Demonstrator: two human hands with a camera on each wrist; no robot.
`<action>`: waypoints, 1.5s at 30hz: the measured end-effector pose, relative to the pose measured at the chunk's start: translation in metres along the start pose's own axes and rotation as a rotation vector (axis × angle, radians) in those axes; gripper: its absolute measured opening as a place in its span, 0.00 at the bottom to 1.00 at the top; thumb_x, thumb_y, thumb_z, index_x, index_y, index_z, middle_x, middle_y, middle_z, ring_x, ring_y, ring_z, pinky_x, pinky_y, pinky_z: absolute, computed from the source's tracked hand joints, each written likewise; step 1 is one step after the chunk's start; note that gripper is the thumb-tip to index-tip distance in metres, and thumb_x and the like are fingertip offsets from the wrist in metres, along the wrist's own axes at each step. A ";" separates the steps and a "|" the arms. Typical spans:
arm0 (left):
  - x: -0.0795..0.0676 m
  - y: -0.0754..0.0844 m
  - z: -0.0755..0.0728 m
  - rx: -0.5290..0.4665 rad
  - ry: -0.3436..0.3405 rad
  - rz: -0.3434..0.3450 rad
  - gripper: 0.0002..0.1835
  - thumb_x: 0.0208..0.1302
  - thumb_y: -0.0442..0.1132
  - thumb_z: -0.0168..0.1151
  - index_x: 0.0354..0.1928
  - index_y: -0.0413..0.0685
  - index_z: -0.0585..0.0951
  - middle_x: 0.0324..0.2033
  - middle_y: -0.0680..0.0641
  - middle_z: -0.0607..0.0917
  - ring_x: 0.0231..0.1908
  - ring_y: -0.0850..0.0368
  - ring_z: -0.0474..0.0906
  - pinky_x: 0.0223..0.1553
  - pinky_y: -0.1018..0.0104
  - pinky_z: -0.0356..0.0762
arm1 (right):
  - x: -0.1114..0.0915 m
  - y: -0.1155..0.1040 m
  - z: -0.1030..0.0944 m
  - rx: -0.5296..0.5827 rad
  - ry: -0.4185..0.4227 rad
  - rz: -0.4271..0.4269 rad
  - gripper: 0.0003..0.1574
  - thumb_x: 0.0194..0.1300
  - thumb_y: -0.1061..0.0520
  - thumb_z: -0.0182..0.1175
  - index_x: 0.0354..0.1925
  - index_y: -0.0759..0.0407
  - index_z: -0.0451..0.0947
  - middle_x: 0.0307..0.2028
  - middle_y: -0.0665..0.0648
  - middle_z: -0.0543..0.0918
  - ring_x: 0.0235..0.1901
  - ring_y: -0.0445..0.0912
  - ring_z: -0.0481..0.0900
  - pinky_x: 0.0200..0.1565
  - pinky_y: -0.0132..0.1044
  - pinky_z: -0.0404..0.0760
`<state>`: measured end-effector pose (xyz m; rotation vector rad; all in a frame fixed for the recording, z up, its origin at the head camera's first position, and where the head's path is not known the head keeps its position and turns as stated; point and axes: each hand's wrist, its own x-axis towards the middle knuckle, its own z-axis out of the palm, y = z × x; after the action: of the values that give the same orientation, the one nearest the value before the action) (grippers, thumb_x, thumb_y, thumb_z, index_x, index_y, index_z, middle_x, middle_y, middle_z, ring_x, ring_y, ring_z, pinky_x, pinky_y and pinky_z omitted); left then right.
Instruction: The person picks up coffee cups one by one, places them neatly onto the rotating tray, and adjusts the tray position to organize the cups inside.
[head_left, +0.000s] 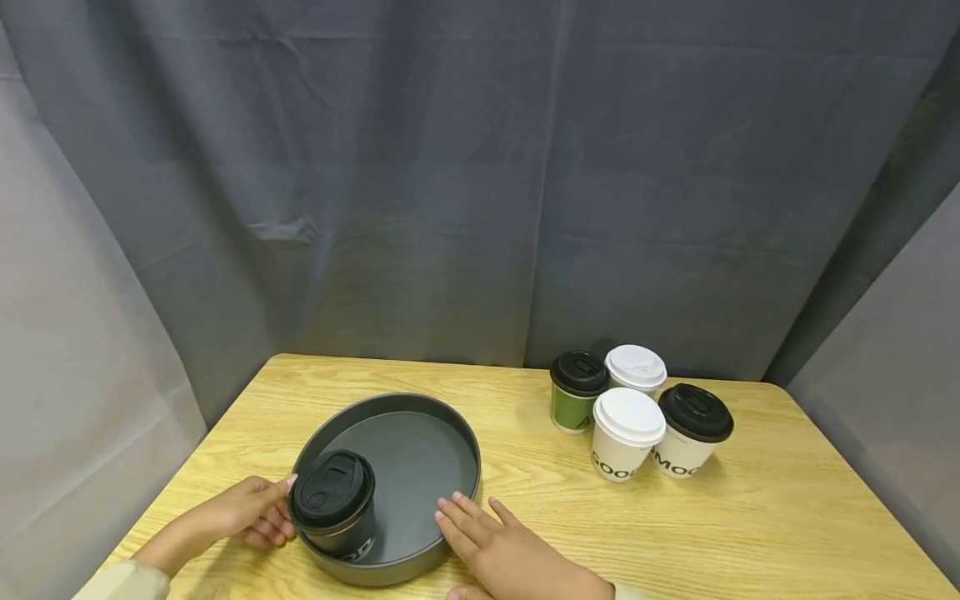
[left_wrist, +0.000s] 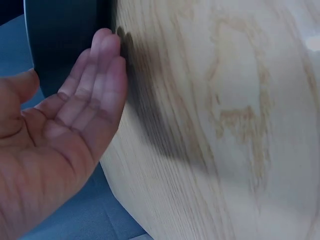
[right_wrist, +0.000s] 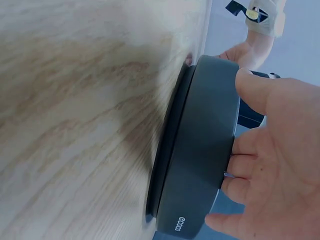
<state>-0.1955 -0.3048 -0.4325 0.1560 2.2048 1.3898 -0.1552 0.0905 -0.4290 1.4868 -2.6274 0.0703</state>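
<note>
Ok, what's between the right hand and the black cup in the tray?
Only the tray's bare floor lies between the right hand and the black cup; the head view shows it.

Head view: soft, even light, mostly sharp; wrist views bluish, softer.
White lids (head_left: 628, 413) at 4 o'clock look nearly washed out. Left wrist: glare on table (left_wrist: 235, 180) at 2 o'clock, diffuse shadow at left hand's (left_wrist: 70, 120) 3 o'clock. Right wrist: blurred grain at 10 o'clock, soft shadow beside pan (right_wrist: 205, 130).
</note>
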 end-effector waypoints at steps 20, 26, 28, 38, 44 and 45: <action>-0.028 -0.008 0.024 -0.199 -0.210 0.083 0.24 0.77 0.43 0.38 0.44 0.27 0.78 0.34 0.47 0.86 0.32 0.62 0.82 0.33 0.71 0.80 | 0.008 0.053 -0.010 0.217 -0.051 0.227 0.46 0.71 0.34 0.44 0.73 0.61 0.50 0.74 0.59 0.49 0.73 0.55 0.46 0.66 0.61 0.56; -0.028 -0.010 0.043 -0.264 -0.377 0.147 0.24 0.77 0.40 0.41 0.48 0.18 0.74 0.40 0.43 0.85 0.39 0.59 0.82 0.40 0.71 0.80 | 0.010 0.070 -0.008 0.281 -0.062 0.275 0.45 0.73 0.35 0.42 0.74 0.60 0.48 0.75 0.58 0.46 0.74 0.53 0.42 0.67 0.61 0.52; -0.027 -0.009 0.049 -0.246 -0.372 0.146 0.25 0.77 0.42 0.42 0.49 0.18 0.74 0.41 0.42 0.85 0.41 0.58 0.82 0.42 0.70 0.79 | 0.011 0.072 -0.008 0.291 -0.059 0.277 0.45 0.73 0.35 0.42 0.74 0.60 0.48 0.75 0.57 0.46 0.74 0.52 0.41 0.67 0.61 0.52; -0.023 -0.004 0.068 -0.300 -0.424 0.092 0.26 0.78 0.47 0.39 0.46 0.32 0.81 0.33 0.53 0.86 0.33 0.66 0.80 0.36 0.74 0.78 | 0.016 0.070 -0.003 0.301 -0.075 0.245 0.44 0.72 0.35 0.45 0.73 0.59 0.53 0.74 0.59 0.50 0.73 0.55 0.44 0.66 0.62 0.53; -0.023 -0.004 0.070 -0.308 -0.404 0.077 0.27 0.77 0.49 0.40 0.46 0.32 0.81 0.36 0.50 0.86 0.35 0.63 0.82 0.38 0.72 0.79 | 0.013 0.068 0.000 0.293 -0.066 0.238 0.44 0.72 0.35 0.45 0.74 0.58 0.51 0.74 0.58 0.49 0.73 0.55 0.45 0.66 0.61 0.53; -0.023 -0.004 0.069 -0.296 -0.390 0.077 0.28 0.77 0.49 0.40 0.47 0.30 0.81 0.36 0.49 0.86 0.36 0.62 0.82 0.39 0.71 0.79 | 0.012 0.067 0.000 0.290 -0.061 0.237 0.44 0.72 0.35 0.45 0.74 0.58 0.51 0.74 0.58 0.49 0.73 0.55 0.45 0.66 0.61 0.53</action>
<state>-0.1416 -0.2591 -0.4511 0.3729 1.6740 1.5586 -0.2191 0.1148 -0.4260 1.2575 -2.9321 0.4521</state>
